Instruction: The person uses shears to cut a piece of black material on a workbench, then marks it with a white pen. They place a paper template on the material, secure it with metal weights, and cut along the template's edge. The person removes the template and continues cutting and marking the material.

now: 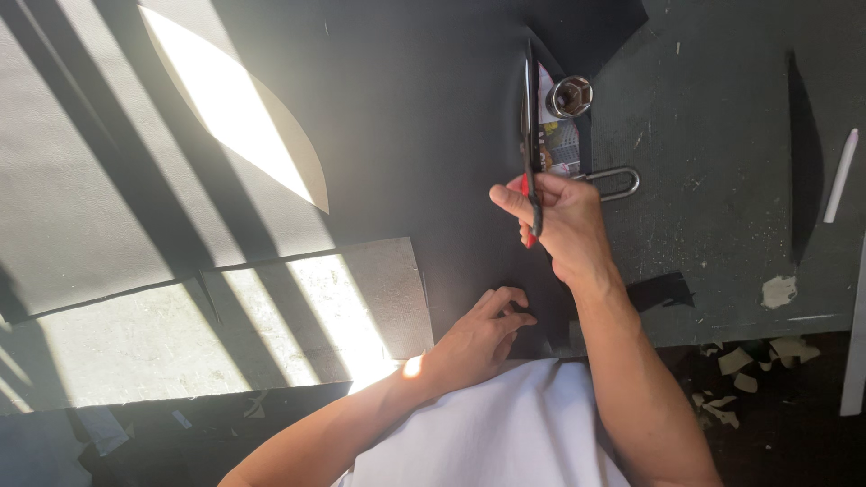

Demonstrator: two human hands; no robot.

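Note:
My right hand (557, 224) grips a pair of scissors (530, 135) with red handles, blades pointing away from me along the right edge of a large black sheet (406, 135). My left hand (478, 338) lies flat on the near part of that black sheet, fingers curled, pressing it down close to my body. The sheet spreads over the dark worktable (722, 135). My white shirt fills the bottom of the view.
A metal socket (569, 96) and a metal loop (618, 183) lie right of the scissors. A beige curved piece (244, 117) and grey sheets (135, 334) lie left. A white marker (840, 176) rests at far right. Offcuts (749, 370) litter the floor.

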